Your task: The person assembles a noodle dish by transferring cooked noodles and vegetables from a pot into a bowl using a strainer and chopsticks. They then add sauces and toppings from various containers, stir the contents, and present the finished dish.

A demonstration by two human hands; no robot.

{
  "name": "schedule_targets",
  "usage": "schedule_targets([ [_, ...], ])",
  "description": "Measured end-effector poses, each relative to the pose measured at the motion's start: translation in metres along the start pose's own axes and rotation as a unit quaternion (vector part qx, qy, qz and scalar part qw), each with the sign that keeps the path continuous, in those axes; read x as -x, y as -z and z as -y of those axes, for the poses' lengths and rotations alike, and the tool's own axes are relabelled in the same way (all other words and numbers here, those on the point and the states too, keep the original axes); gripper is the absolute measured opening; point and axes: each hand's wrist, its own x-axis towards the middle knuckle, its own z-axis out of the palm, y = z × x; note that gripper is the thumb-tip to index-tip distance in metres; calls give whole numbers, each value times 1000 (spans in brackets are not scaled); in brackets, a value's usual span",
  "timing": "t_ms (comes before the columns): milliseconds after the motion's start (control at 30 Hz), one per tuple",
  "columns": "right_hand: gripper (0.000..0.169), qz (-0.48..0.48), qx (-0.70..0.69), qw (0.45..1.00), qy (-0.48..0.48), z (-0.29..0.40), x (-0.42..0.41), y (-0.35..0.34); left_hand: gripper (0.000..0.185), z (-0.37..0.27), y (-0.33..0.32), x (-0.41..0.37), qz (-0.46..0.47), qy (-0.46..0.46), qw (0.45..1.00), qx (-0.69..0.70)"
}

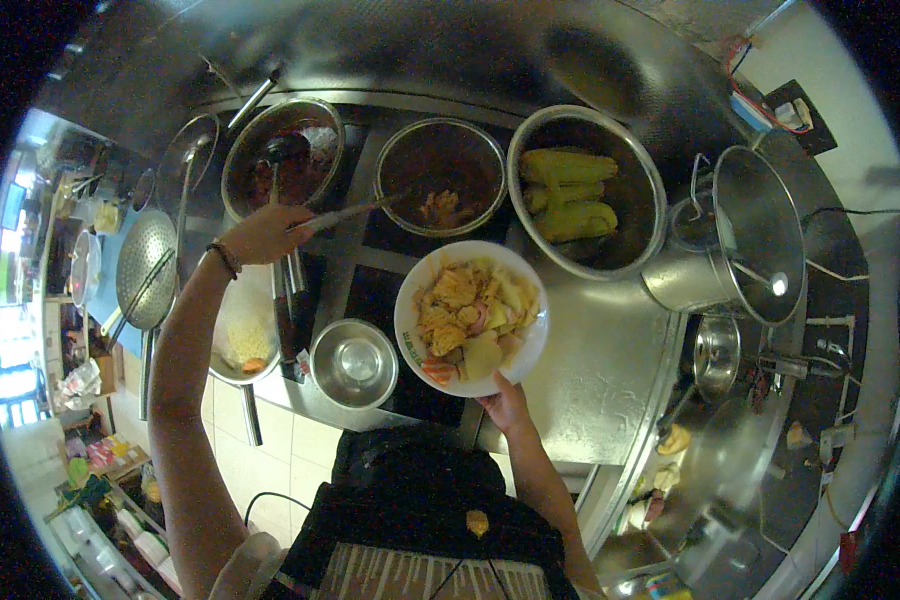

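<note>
My right hand (504, 401) holds the lower rim of a white bowl (534, 358) of mixed cooked food (469, 319), with pale slices, green leaves and orange pieces. My left hand (268, 232), a dark band at its wrist, is closed on the handle of a utensil (349, 214). The utensil's far end reaches over a round metal pot (504, 176), where light brown food pieces (444, 208) lie in dark contents; its tip is hard to make out. Behind my left hand stands a pot of dark reddish contents (300, 180) with a ladle (285, 148) in it.
At the right are a large metal bowl (656, 225) of corn cobs (574, 221) and a tall steel pot (795, 247). A small metal bowl (354, 364) sits near the front edge. At the left are a pan of noodles (247, 341) and a perforated strainer (146, 266).
</note>
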Motion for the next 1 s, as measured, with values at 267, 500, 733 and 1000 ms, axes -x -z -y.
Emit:
schedule_targets([
  [267, 51, -4, -30, 999, -16, -1, -2, 6, 25, -13, -4, -5, 79, 35, 993, 79],
  [500, 50, 11, -9, 1000, -16, -9, -15, 20, 27, 11, -29, -17, 148, 38, 954, 259],
  [733, 49, 1, -8, 1000, -13, -8, -8, 12, 21, 20, -61, 6, 148, 153, 803, 557],
  [1000, 45, 2, 16, 1000, -9, -5, -5, 11, 17, -1, -95, 40, -35, 45, 834, 549],
])
